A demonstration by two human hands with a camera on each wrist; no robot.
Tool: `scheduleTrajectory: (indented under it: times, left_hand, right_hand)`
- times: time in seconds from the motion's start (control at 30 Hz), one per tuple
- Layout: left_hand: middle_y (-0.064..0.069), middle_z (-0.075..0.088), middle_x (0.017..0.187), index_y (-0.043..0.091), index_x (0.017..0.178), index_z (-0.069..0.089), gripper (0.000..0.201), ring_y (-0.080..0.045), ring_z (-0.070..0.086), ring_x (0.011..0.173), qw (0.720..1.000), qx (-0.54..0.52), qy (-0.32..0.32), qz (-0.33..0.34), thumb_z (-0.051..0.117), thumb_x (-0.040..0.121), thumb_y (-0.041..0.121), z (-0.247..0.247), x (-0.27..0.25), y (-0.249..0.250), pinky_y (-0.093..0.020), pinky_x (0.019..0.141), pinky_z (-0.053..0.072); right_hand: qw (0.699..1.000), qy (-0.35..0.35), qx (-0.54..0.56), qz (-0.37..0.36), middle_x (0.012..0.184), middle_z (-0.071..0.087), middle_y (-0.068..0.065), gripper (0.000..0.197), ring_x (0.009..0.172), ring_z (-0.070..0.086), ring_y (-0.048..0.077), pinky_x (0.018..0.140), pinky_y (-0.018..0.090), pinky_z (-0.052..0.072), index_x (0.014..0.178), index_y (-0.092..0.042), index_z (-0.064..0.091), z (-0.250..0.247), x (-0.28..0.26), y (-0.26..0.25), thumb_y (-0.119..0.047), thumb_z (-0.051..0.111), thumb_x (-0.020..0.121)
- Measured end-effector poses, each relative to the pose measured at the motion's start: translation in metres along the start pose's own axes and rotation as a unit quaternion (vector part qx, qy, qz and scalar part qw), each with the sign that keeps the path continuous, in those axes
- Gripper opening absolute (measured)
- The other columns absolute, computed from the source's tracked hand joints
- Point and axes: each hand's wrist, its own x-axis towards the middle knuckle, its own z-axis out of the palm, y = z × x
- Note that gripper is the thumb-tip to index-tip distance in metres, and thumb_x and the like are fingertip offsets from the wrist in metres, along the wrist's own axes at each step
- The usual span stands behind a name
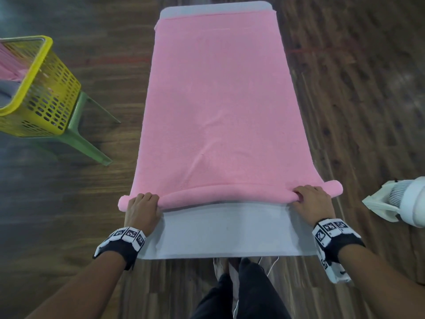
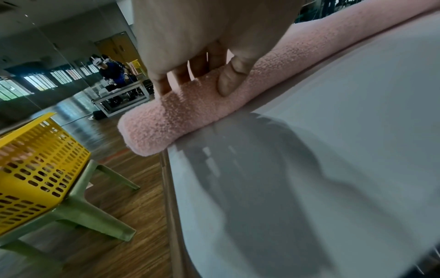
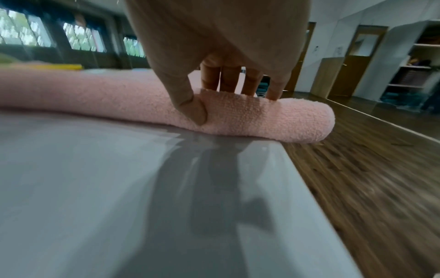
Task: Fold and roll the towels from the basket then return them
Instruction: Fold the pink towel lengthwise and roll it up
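Pink towel (image 1: 218, 100) lies flat along the grey surface (image 1: 225, 231), long axis running away from the person. Its near end is turned into a thin roll (image 1: 227, 195) that lies crosswise, both tips overhanging the surface's side edges.

Left hand (image 1: 142, 210) sits on the roll near its left tip; right hand (image 1: 314, 201) near its right tip. Hands well apart, roughly level with each other.

Fingers: on the left, fingertips (image 2: 164, 88) curl over the top of the roll and the thumb (image 2: 228, 82) presses its near face, so a pinch. On the right the same: fingers (image 3: 228, 79) over the top, slightly spread, thumb (image 3: 192, 107) dug into the near side.

Key relation: the unrolled length lies straight ahead of the fingers, at right angles to the roll's axis. Judgement: rolling has only begun (most of the towel is still flat), and the next push goes forward, both hands evenly, or the roll will skew.

Yellow basket (image 1: 39, 93) stands on a green stool (image 1: 82, 139) to the left, nearer the left hand; more pink cloth inside.
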Motion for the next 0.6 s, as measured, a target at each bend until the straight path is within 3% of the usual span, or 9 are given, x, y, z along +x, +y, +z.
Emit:
scheduleTrajectory:
  times: [0.03, 0.1, 0.2, 0.27, 0.33, 0.4, 0.5, 0.57, 0.6]
  left_hand:
    - [0.001, 0.060, 0.074, 0.017, 0.078, 0.060, 0.003, -0.024, 0.053, 0.070, 1.000, 0.003, -0.002, 0.000, 0.059, 0.081, 0.018, 0.002, -0.007, -0.003, -0.039, 0.070, 0.042]
    - [0.004, 0.060, 0.072, 0.020, 0.076, 0.059, 0.019, -0.022, 0.054, 0.069, 1.000, 0.018, -0.023, 0.005, 0.043, 0.083, 0.028, 0.004, -0.023, -0.007, -0.040, 0.072, 0.044]
    - [0.005, 0.061, 0.068, 0.022, 0.074, 0.059, 0.033, -0.023, 0.058, 0.067, 0.998, 0.041, -0.042, 0.012, 0.029, 0.080, 0.032, 0.008, -0.044, -0.009, -0.044, 0.078, 0.044]
    - [0.006, 0.062, 0.071, 0.024, 0.082, 0.057, 0.028, -0.021, 0.058, 0.071, 0.998, 0.027, -0.054, 0.003, 0.030, 0.082, 0.032, 0.012, -0.052, -0.009, -0.043, 0.085, 0.039]
    - [0.008, 0.062, 0.082, 0.026, 0.097, 0.052, 0.015, -0.019, 0.057, 0.078, 0.999, -0.018, -0.038, -0.024, 0.043, 0.085, 0.026, 0.015, -0.052, -0.010, -0.041, 0.091, 0.033]
    - [0.002, 0.062, 0.102, 0.023, 0.112, 0.053, 0.025, -0.023, 0.056, 0.093, 0.997, -0.055, 0.020, -0.041, 0.052, 0.087, 0.018, 0.017, -0.051, -0.009, -0.045, 0.094, 0.034]
    - [-0.010, 0.054, 0.129, 0.011, 0.130, 0.051, 0.040, -0.032, 0.048, 0.118, 0.983, -0.130, 0.102, -0.073, 0.035, 0.095, 0.022, 0.021, -0.053, -0.003, -0.050, 0.108, 0.028]
    - [-0.014, 0.048, 0.141, 0.005, 0.137, 0.046, 0.051, -0.033, 0.039, 0.135, 0.980, -0.175, 0.066, -0.067, 0.025, 0.095, 0.022, 0.030, -0.060, 0.007, -0.049, 0.117, 0.013]
    - [-0.016, 0.047, 0.142, 0.002, 0.138, 0.045, 0.053, -0.035, 0.037, 0.137, 0.984, -0.168, 0.046, -0.047, 0.028, 0.092, 0.020, 0.037, -0.065, 0.012, -0.052, 0.116, 0.013]
  right_hand:
    - [1.000, 0.004, 0.003, 0.003, 0.093, 0.070, 0.005, 0.028, 0.090, 0.058, 0.032, 0.084, 0.045, 0.045, 0.101, -0.014, 0.070, 0.003, -0.010, 0.002, -0.015, 0.070, 0.072]
    - [1.000, 0.017, 0.003, 0.004, 0.092, 0.071, 0.005, 0.027, 0.088, 0.060, 0.032, 0.082, 0.045, 0.047, 0.098, -0.015, 0.071, 0.009, -0.031, 0.005, -0.015, 0.072, 0.070]
    - [1.000, 0.006, -0.015, 0.014, 0.091, 0.071, 0.002, 0.027, 0.088, 0.060, 0.031, 0.084, 0.046, 0.045, 0.095, -0.017, 0.071, 0.016, -0.059, 0.009, -0.017, 0.073, 0.068]
    - [0.999, -0.010, -0.040, 0.019, 0.092, 0.071, -0.001, 0.025, 0.091, 0.061, 0.029, 0.088, 0.046, 0.041, 0.095, -0.020, 0.071, 0.017, -0.066, 0.011, -0.024, 0.069, 0.071]
    - [0.998, -0.004, -0.055, 0.011, 0.093, 0.072, -0.002, 0.031, 0.091, 0.061, 0.028, 0.091, 0.047, 0.039, 0.096, -0.022, 0.072, 0.015, -0.066, 0.014, -0.034, 0.053, 0.073]
    - [0.999, 0.031, -0.032, -0.011, 0.108, 0.070, -0.002, 0.045, 0.102, 0.061, 0.026, 0.098, 0.049, 0.035, 0.106, -0.023, 0.070, 0.013, -0.061, 0.015, -0.035, 0.036, 0.079]
    - [1.000, 0.004, 0.003, -0.026, 0.149, 0.043, -0.008, 0.050, 0.140, 0.035, 0.018, 0.114, 0.050, 0.017, 0.144, -0.027, 0.043, 0.014, -0.059, 0.012, -0.035, 0.027, 0.097]
    - [0.998, -0.050, -0.005, -0.034, 0.157, 0.029, -0.010, 0.053, 0.148, 0.019, 0.016, 0.117, 0.051, 0.009, 0.150, -0.027, 0.029, 0.024, -0.066, 0.012, -0.038, 0.037, 0.099]
    - [0.998, -0.059, -0.008, -0.034, 0.158, 0.027, -0.009, 0.060, 0.149, 0.015, 0.015, 0.118, 0.052, 0.008, 0.151, -0.026, 0.027, 0.030, -0.071, 0.013, -0.035, 0.048, 0.096]
